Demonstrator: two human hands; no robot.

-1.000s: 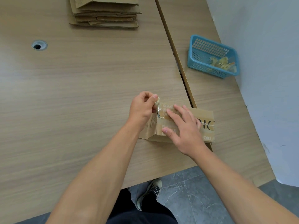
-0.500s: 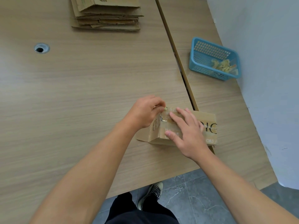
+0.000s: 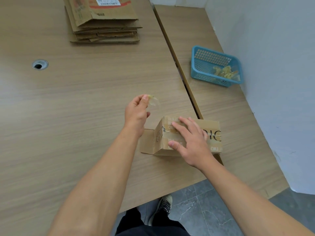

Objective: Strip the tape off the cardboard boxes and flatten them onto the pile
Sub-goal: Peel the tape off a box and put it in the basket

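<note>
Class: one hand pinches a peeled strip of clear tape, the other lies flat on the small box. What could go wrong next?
The tape pinched by the left hand could stick to it or fall short of the blue basket across the desk gap. Tape seems left on the box seam by the right hand; flattening now might tear cardboard.

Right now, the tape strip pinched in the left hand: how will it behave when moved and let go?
Probably floppy: the clear tape strip curls and droops from the left hand. Likely almost weightless: it looks thin and see-through. It may cling to skin on release; the tape scraps in the blue basket sit crumpled together.
</note>
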